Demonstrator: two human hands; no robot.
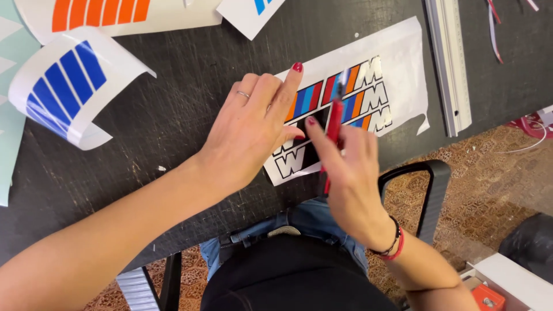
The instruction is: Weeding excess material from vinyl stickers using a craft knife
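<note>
- The left hand (253, 124) lies flat with spread fingers on the sticker sheet (351, 98).
- The right hand (348, 167) grips a red craft knife (334, 124) over the sheet.

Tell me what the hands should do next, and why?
Probably ease the red craft knife tip a little further along the striped sticker sheet. The right hand has a grip on it, tip on the stripes, while the left hand presses the sheet flat on the black table.
</note>
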